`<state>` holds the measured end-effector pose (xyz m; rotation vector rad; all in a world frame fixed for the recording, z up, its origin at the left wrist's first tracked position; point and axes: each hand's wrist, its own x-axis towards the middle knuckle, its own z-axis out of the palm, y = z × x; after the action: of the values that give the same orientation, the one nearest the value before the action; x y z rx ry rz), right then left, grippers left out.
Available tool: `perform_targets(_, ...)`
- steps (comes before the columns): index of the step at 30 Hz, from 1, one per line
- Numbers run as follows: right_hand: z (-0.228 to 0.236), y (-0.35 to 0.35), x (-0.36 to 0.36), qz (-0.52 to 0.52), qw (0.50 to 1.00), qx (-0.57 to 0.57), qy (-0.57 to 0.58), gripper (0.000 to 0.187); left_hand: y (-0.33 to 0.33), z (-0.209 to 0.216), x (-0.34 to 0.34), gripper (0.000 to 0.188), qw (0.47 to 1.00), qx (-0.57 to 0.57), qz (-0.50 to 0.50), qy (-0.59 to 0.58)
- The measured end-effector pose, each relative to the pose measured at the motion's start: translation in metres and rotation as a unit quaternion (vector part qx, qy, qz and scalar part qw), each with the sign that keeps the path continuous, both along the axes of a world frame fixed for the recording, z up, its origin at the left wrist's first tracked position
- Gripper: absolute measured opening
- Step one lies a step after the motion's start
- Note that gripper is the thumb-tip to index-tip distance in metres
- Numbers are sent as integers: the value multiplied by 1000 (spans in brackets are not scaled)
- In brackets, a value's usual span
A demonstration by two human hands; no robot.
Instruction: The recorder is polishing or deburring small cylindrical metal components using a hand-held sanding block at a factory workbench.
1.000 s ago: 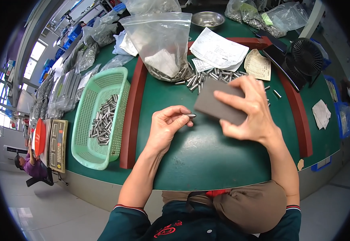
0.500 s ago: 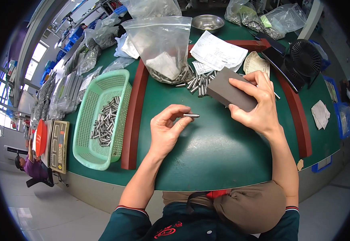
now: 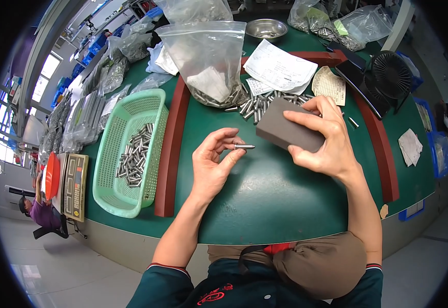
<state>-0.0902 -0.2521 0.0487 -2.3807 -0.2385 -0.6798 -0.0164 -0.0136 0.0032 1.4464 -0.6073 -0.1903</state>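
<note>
Between the thumb and fingers of my left hand (image 3: 214, 163) is a small, shiny metal pin (image 3: 245, 147), its tip pointing right. My right hand (image 3: 328, 137) grips a dark grey-brown rectangular block (image 3: 290, 126), thumb on the near side and fingers over the top. The block is just right of the pin, apart from it, and covers part of a pile of metal pins (image 3: 254, 107) on the green table (image 3: 275, 205). To the left of my left hand, a light green plastic basket (image 3: 103, 159) contains many similar pins.
Dark red rails (image 3: 170, 154) border the work area. Behind the pile stand a clear zip bag of pins (image 3: 208, 61), paper sheets (image 3: 278, 65) and a steel bowl (image 3: 266, 29). A black fan (image 3: 391, 72) is at the right, and a scale (image 3: 75, 187) at the left.
The block in my right hand has shifted slightly left, toward the pin. My left fingers have lifted and spread a little around the pin, which has hardly moved.
</note>
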Motion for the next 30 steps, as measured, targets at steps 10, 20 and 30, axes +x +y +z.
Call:
perform_targets(10,-5,0,2,-50,998,-44,-7,49,-1,2,-3,38,1000,6,7,-15)
perform_targets(20,5,5,0,3,996,-77,-53,51,1,3,-1,35,999,19,-9,29)
perform_targets(30,11,5,-5,90,996,20,-11,52,0,0,-2,30,1000,-4,-6,21)
